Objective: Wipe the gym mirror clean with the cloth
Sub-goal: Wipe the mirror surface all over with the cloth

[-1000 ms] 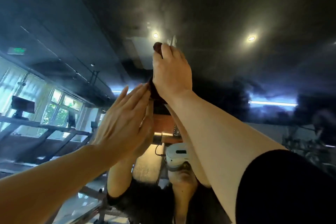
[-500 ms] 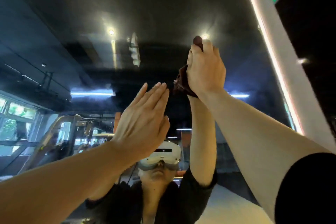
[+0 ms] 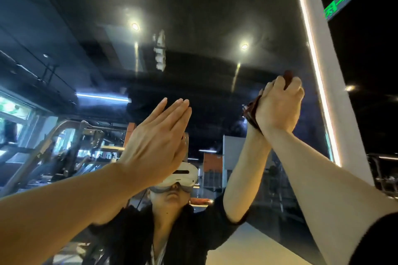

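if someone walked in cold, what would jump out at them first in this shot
Two bare arms reach up against the large dark gym mirror: the right hand, high on the right near the glowing white light strip at the mirror's edge, grips a crumpled dark reddish-brown cloth. The left hand, at centre, is held flat with fingers straight, meeting its own reflection. A bright green exit sign glows at top right.

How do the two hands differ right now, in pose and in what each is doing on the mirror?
The left hand is flat with straight fingers and holds nothing; the right hand is curled round the dark cloth. The left is lower and nearer the middle; the right is higher, near the lit edge strip. Both are raised against the mirror.
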